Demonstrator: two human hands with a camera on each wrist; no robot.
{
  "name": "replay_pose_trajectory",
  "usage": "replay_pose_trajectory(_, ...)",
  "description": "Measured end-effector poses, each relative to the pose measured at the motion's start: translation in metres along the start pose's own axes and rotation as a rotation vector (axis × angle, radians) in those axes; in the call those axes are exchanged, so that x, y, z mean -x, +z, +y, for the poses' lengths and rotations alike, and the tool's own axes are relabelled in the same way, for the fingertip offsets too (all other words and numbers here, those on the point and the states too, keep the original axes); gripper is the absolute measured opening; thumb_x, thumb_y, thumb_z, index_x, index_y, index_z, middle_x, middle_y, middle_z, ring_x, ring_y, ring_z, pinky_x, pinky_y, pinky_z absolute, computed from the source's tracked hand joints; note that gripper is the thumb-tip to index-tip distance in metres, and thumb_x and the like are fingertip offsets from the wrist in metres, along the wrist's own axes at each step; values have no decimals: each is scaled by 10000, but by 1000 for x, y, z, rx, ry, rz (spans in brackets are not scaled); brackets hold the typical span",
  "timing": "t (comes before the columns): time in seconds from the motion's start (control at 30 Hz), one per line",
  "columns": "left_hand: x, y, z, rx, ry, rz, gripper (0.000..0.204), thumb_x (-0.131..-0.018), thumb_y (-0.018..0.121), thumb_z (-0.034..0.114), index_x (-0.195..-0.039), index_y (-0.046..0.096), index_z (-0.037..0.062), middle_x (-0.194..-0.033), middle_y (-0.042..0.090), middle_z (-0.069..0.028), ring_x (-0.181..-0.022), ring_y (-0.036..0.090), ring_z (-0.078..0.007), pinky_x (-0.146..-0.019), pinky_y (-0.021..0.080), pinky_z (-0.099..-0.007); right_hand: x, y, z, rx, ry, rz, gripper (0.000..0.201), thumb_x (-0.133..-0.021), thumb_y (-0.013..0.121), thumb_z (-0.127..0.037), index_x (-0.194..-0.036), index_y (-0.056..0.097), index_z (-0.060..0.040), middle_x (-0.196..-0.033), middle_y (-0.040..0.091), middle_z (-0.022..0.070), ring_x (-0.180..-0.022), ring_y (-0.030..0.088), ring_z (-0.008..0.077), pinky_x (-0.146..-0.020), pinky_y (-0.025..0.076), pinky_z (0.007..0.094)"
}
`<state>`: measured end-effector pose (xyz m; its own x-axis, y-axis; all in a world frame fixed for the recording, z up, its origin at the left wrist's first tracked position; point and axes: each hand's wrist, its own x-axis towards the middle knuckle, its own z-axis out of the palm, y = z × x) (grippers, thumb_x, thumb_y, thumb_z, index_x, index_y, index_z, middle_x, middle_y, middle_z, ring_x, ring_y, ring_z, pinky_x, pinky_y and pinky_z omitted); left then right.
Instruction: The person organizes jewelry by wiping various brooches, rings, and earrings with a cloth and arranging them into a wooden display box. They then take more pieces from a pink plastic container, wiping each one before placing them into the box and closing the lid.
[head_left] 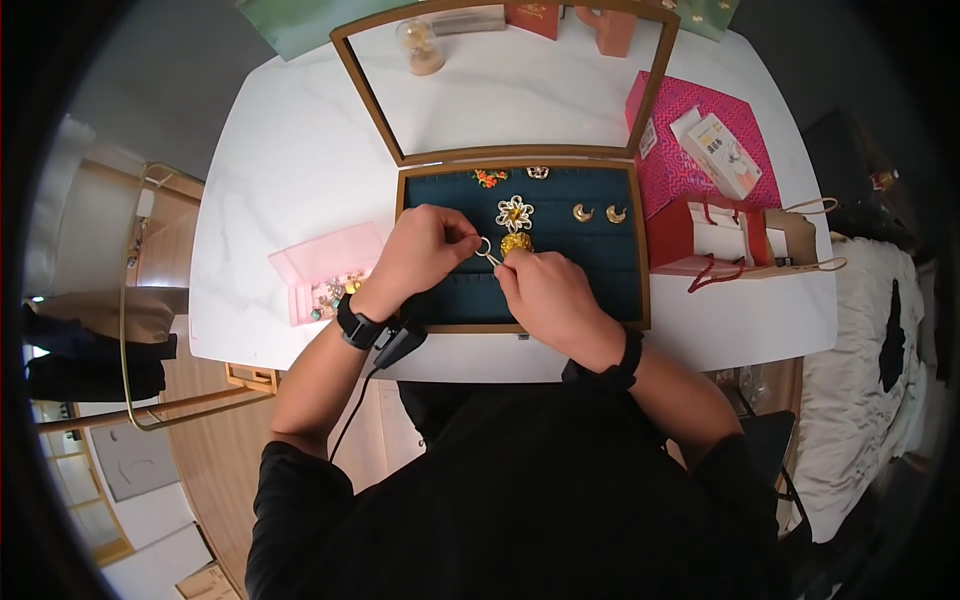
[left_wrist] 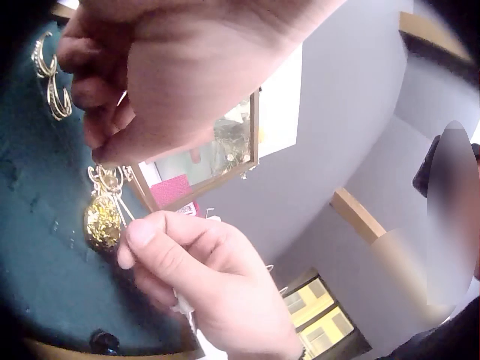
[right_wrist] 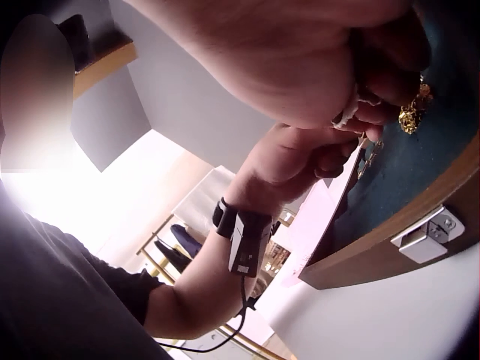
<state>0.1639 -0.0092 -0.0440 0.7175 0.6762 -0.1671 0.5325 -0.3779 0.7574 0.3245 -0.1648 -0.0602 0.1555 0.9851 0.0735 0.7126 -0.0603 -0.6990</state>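
A thin, pale hoop-shaped piece of jewelry (head_left: 484, 246) stretches between the two hands over the dark green lining of a wooden jewelry box (head_left: 642, 290). My left hand (head_left: 430, 250) pinches its upper side between thumb and fingers. From the right, my right hand (head_left: 550, 295) pinches its lower end, where thin strands (left_wrist: 126, 211) show in the left wrist view. Just beyond the right fingertips lies a round gold ornament (head_left: 516, 243). A pearly flower brooch (head_left: 515, 213) sits above it. Something whitish (right_wrist: 346, 109) also shows in the right palm.
The box's glass lid (head_left: 400, 158) stands raised behind. Gold crescent earrings (head_left: 582, 212) and a red-orange piece (head_left: 489, 178) lie inside. Left is an open pink case (head_left: 325, 255) with small jewelry; right are a red paper bag (head_left: 675, 235), a white carton (head_left: 722, 155) and a pink package (head_left: 660, 100).
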Motion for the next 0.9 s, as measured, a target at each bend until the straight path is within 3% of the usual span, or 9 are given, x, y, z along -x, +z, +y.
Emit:
replay_pose_trajectory(0.07,-4,1,4,-107,-1,17,153,-936,815,119,-976,813,-28,-827,790,-104,-752,741,-169,-716,577,-332,-3,2,-3,76,6,-9,248,-1067,642,-199,-920,691,-6,-795,733,213,-765,742,426,-683,574,541)
replay_pose_trajectory(0.13,-8,5,2,-216,38,63,179,-897,834,152,-990,828,-1,-820,790,-163,-746,767,-256,-718,589,-365,-6,5,-4,171,-6,-19,252,-1071,631,-205,-917,687,-13,-768,729,206,-743,745,418,-674,595,530)
replay_pose_trajectory(0.27,-12,9,1,-285,42,67,172,-886,832,167,-978,837,21,-850,805,-158,-783,780,-322,-734,604,-406,-11,9,-4,212,-22,-31,262,-1066,639,-200,-899,694,-6,-746,725,205,-730,748,420,-661,603,519)
replay_pose_trajectory(0.33,-12,12,3,-425,56,91,146,-886,821,184,-952,842,56,-864,808,-144,-819,781,-348,-758,616,-434,-12,12,-3,332,-70,-15,82,-917,711,-85,-882,722,-12,-740,747,175,-725,790,341,-650,636,432)
replay_pose_trajectory(0.43,-15,19,2,-509,83,120,129,-885,818,201,-930,841,82,-864,803,-137,-847,777,-362,-778,623,-457,-14,19,-3,367,-77,4,52,-842,729,-60,-873,727,-17,-743,752,168,-721,794,323,-656,640,413)
replay_pose_trajectory(0.77,-16,25,-3,-594,148,127,100,-900,799,185,-939,847,106,-934,790,-121,-910,762,-359,-812,617,-467,-15,23,-9,404,-60,-4,45,-851,727,-65,-871,737,-25,-740,757,158,-739,800,313,-656,641,408)
replay_pose_trajectory(0.83,-14,24,0,-588,163,109,100,-913,784,177,-946,848,108,-933,774,-114,-931,756,-349,-813,610,-463,-15,25,-6,396,-56,-2,237,-1033,677,-180,-881,720,-3,-725,735,200,-687,767,386,-627,616,476)
replay_pose_trajectory(0.9,-12,21,-2,-584,195,110,111,-920,776,172,-980,845,108,-931,766,-113,-928,755,-348,-809,608,-461,-15,26,-5,396,-56,-4,241,-1037,675,-183,-883,717,-3,-726,736,199,-687,767,387,-627,616,477)
